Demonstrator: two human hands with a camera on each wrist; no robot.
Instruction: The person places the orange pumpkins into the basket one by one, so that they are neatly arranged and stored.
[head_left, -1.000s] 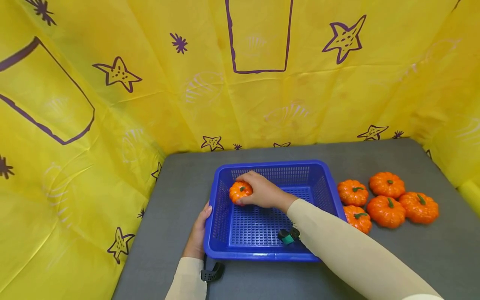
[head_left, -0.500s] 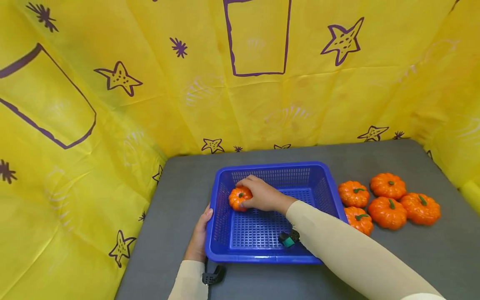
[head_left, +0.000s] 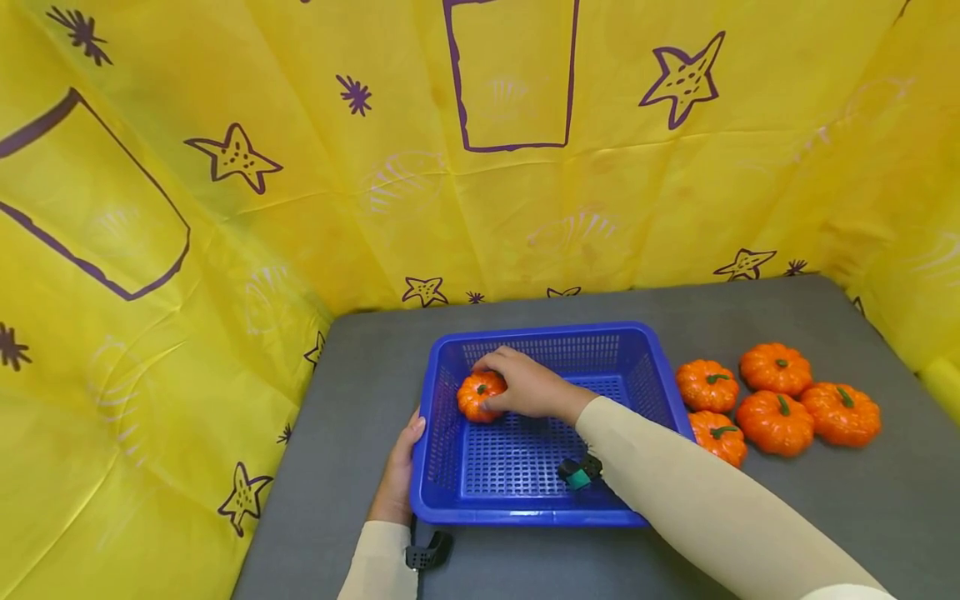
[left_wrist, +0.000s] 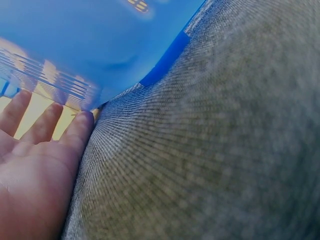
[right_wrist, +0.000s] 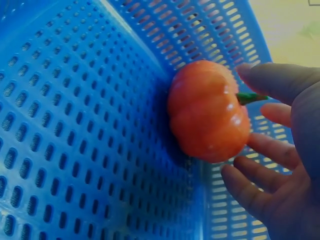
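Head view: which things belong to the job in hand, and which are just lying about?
In the job:
blue basket, left hand at its side
pumpkin inside, right hand at it

Lying about:
five other pumpkins, untouched; may yet belong
yellow cloth backdrop

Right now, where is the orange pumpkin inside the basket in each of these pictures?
Head: the orange pumpkin is below the picture's centre, near the left wall of the blue slotted basket.
Left wrist: not recognizable; the basket's outside fills the upper left.
Right wrist: right of centre, around mid-height.
Shared landmark: the basket, visible in all three.
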